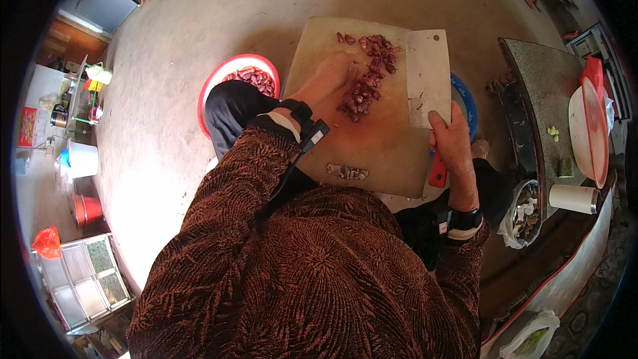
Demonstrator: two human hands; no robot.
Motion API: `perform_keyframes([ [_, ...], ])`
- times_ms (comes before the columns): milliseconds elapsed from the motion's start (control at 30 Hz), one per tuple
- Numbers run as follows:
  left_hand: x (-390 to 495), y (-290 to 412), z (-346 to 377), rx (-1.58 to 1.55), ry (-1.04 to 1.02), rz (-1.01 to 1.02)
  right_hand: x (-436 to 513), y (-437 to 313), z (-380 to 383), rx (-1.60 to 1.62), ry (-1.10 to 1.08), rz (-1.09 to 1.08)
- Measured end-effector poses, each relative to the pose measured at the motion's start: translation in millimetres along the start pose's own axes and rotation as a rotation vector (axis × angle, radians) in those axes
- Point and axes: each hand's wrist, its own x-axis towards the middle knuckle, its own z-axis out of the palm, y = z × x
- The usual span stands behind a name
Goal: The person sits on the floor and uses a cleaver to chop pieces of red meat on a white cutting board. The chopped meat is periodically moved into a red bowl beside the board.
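A large wooden cutting board [379, 149] lies before me, its near edge close to my body. Small purplish-red vegetables [361, 99] form a loose row on it; whether they are chillies or shallots is unclear. My left hand [339, 71] rests on the board just left of the row, its fingers curled and partly hidden, so any hold is not visible. At the board's right edge, my right hand [451, 132] grips a cleaver by its red handle [437, 172]. The broad cleaver blade [428, 75] points away from me, with bits stuck to its face.
A red-rimmed basin [203, 104] of similar vegetables stands left, beside my knee. Part of a blue basin [466, 104] shows beneath the board's right side. Farther right are a stone-topped table [536, 89], a white cup [573, 199] and a bag-lined bin [522, 219].
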Motion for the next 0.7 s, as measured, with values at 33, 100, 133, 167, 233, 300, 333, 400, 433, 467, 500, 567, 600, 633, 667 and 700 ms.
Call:
perform_keyframes([
  [33, 5.0, -1.9, 2.5, 0.032, -0.062, -0.018, 0.8, 0.3, 0.7, 0.016, -0.001, 0.027],
  [100, 11.4, -5.0, 8.3, 0.097, -0.192, -0.064, 1.9, 1.0, 2.2, 0.033, 0.001, 0.018],
  [133, 12.4, -6.3, 11.2, 0.136, -0.217, -0.052, 2.1, 1.3, 2.7, 0.069, -0.014, 0.040],
  [167, 12.7, -8.2, 13.7, 0.177, -0.249, -0.049, 2.5, 1.5, 3.2, 0.037, -0.003, 0.013],
  [233, 10.5, -12.5, 17.2, 0.192, -0.239, -0.018, 2.5, 1.7, 3.4, 0.039, -0.023, -0.015],
  [300, 6.4, -18.8, 15.7, 0.149, -0.182, 0.015, 3.0, 1.6, 4.0, 0.004, -0.018, -0.013],
  [333, 5.7, -20.8, 14.8, 0.150, -0.181, 0.044, 3.3, 1.3, 4.6, -0.003, -0.023, -0.017],
  [400, 6.2, -23.9, 12.6, 0.169, -0.241, 0.051, 3.6, 0.6, 5.8, 0.028, -0.029, -0.023],
  [433, 6.4, -25.0, 12.2, 0.214, -0.230, 0.067, 3.6, 0.1, 6.3, 0.043, -0.032, -0.027],
  [467, 5.6, -26.2, 12.6, 0.261, -0.221, 0.077, 3.5, -0.5, 6.9, 0.027, -0.023, -0.024],
  [500, 5.1, -27.8, 13.5, 0.303, -0.194, 0.101, 3.5, -1.1, 7.3, 0.010, -0.013, -0.023],
  [567, 4.8, -34.8, 14.5, 0.332, -0.222, 0.137, 2.9, -2.5, 7.2, -0.016, -0.006, -0.007],
  [600, 5.0, -39.7, 14.2, 0.340, -0.212, 0.173, 2.7, -3.1, 7.3, -0.025, -0.008, 0.007],
  [633, 6.4, -44.7, 13.3, 0.119, -0.283, 0.051, 2.5, -3.6, 7.0, -0.011, -0.023, 0.021],
  [667, 7.7, -49.0, 11.6, -0.107, -0.335, -0.062, 2.4, -3.7, 7.2, -0.019, -0.017, 0.028],
  [700, 8.3, -51.2, 10.3, -0.233, -0.412, -0.191, 2.4, -3.8, 7.4, -0.004, -0.024, 0.034],
])
